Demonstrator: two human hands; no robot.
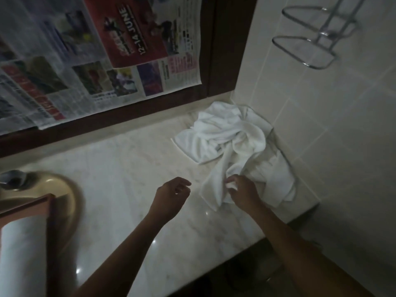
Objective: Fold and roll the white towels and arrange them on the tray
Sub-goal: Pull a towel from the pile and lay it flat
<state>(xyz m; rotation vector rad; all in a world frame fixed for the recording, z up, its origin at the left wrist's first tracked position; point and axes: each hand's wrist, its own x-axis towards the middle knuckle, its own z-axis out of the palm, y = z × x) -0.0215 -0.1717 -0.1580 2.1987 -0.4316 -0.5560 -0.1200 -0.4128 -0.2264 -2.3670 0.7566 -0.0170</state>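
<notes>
A heap of crumpled white towels (233,144) lies in the far right corner of the marble counter (128,189), against the tiled wall. My right hand (243,192) pinches a fold at the near end of the heap. My left hand (171,196) hovers just left of the towels with loosely curled fingers and holds nothing. At the lower left, a wooden tray (48,213) shows one edge, with a rolled white towel (21,254) lying in it.
A beige sink basin (64,194) with a metal fitting (12,179) sits at the left. Newspaper sheets (85,61) cover the dark-framed mirror behind the counter. A chrome wire rack (317,41) hangs on the tiled right wall. The counter's front edge runs diagonally below my forearms.
</notes>
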